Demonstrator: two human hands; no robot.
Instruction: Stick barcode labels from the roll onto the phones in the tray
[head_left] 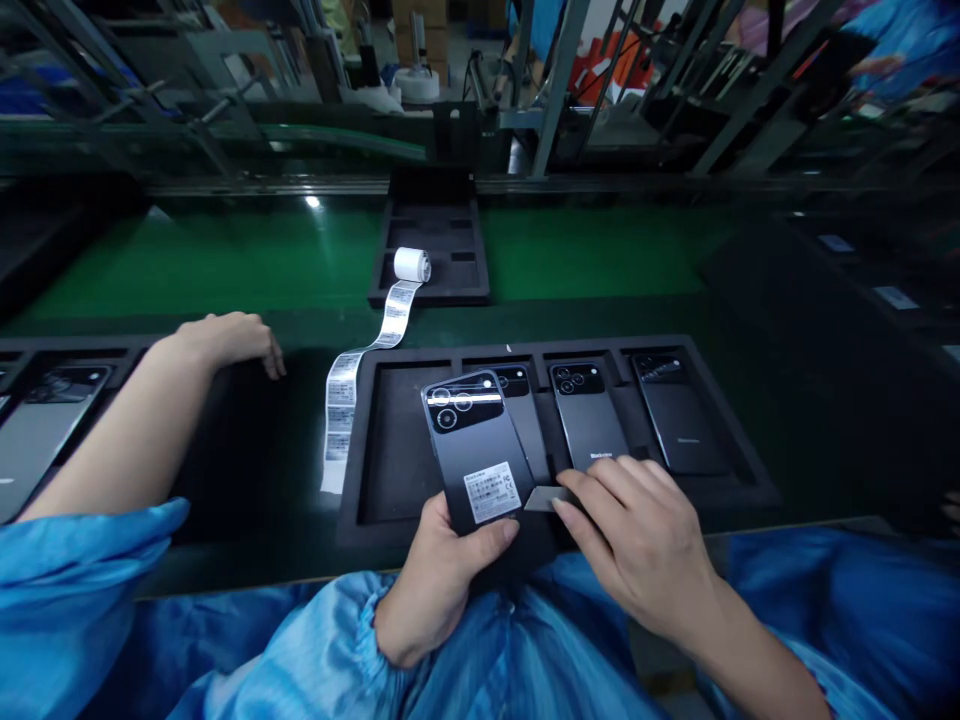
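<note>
My left hand [442,580] grips a dark smartphone [465,450] by its lower end, its back tilted up toward me. A white printed label [492,492] sits on the lower part of that back. Between the thumb and fingers of my right hand [637,535] is a thin grey flat blade [544,498], its tip close to the phone's lower right edge. Beneath the phone lies a black foam tray [360,450], whose leftmost compartment is bare. Three more phones rest in its other compartments, including a middle one [589,415] and a right one [679,420].
A roll of labels [411,265] stands on a smaller black tray [471,285], its strip [342,400] trailing toward me. At left, a co-worker's arm [135,420] reaches over another tray with phones. Dark stacked trays [840,330] stand at right; a green conveyor [600,250] runs behind.
</note>
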